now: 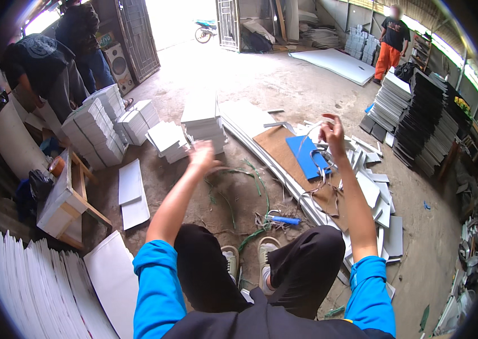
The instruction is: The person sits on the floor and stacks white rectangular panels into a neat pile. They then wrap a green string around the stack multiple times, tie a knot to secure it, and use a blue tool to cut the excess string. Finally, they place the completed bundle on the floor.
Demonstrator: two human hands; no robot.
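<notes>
My left hand (pixel 201 157), smeared by motion, is in front of a stack of white boards (pixel 200 116); its fingers do not show clearly. A pale strap (pixel 233 170) runs rightward from beside this hand, but I cannot tell if the hand grips it. My right hand (pixel 333 134) is raised over the scrap pile with its fingers bent. A thin pale strip (pixel 309 133) hangs at its fingertips and seems pinched there. Below it lie a blue panel (pixel 302 153) and a brown board (pixel 273 142). Between my feet and the boards is a blue tool-like piece (pixel 283 220) among loose strips.
Tied board bundles (pixel 95 133) stand left, near two bending people. A wooden bench (pixel 72 198) and upright white sheets (pixel 30 277) are at lower left. White offcuts (pixel 368 189) spread right. Black and white stacks (pixel 428 118) stand far right; another person (pixel 392 42) is behind.
</notes>
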